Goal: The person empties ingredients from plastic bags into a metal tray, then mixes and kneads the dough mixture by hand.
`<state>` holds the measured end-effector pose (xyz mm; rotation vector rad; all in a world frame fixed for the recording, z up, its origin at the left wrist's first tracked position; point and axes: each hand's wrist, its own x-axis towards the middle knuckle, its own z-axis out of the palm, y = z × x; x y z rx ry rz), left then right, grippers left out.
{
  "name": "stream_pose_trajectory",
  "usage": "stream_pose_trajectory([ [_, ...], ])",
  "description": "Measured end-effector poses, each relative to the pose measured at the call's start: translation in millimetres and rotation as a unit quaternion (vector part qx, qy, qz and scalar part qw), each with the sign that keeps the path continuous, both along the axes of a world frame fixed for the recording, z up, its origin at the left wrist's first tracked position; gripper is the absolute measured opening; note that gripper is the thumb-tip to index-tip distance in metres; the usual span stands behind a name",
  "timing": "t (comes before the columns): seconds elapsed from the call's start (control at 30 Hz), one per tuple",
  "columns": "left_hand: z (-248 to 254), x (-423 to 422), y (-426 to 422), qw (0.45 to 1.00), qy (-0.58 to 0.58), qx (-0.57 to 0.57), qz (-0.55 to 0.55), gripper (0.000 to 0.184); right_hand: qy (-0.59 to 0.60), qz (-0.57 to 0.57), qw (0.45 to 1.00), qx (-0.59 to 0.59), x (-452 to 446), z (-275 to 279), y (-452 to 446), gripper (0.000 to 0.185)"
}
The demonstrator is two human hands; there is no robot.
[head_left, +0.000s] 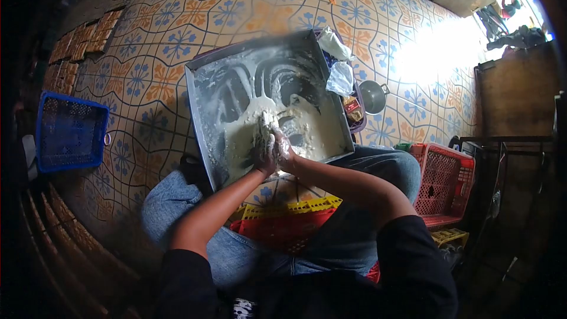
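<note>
A wide square metal tray (199, 112) rests in front of my knees, its floor smeared with a pale, wet, lumpy batter (319, 133). Over the near half of the tray, my left hand (265, 155) and my right hand (283, 146) are pressed side by side, palms facing each other. Both are thickly coated with the batter. Their fingers point forward, stretched out, and whitish clumps cling around the fingertips. Whether a lump lies between the palms is hidden. Curved finger streaks mark the far part of the tray floor.
A blue plastic basket (42, 133) stands at left. Right of the tray are plastic bags (340, 78), a red packet (352, 108) and a metal pot (374, 97). A red crate (466, 186) is by my right knee; another red crate (283, 227) with a yellow rim sits between my legs.
</note>
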<state>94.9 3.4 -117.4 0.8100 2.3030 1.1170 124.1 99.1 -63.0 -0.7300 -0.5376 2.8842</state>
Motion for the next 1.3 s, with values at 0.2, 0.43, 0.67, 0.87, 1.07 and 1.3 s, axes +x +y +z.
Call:
stream_pose_trajectory([
  [0.2, 56.8, -42.9, -15.0, 0.984, 0.105, -0.027, -0.144, 0.047, -0.054, 0.295, 0.884, 0.359, 11.4, 28.4, 65.3, 0.035],
  [0.43, 180.5, -80.9, -16.8, 0.959, 0.008, -0.129, -0.251, 0.045, 0.149, 0.272, 0.398, 0.863, 12.1, 16.0, 122.8, 0.025],
  [0.67, 143.2, -95.2, -10.6, 0.962, 0.106, -0.128, -0.215, 0.062, 0.044, 0.11, 0.46, 0.88, -1.9, -20.5, 114.7, 0.032],
  [0.87, 117.1, -118.3, -13.0, 0.96, 0.084, -0.147, -0.223, 0.064, 0.082, 0.306, 0.674, 0.668, 9.6, -5.7, 85.2, 0.034],
  [1.07, 86.9, -135.5, -28.4, 0.952, 0.177, -0.141, -0.207, 0.073, 0.0, 0.222, 0.596, 0.771, -13.3, 49.6, 107.9, 0.039],
  [1.3, 109.7, -124.6, -43.6, 0.936, 0.198, -0.199, -0.212, 0.087, -0.08, 0.115, 0.427, 0.893, 5.2, -1.8, 148.1, 0.069],
])
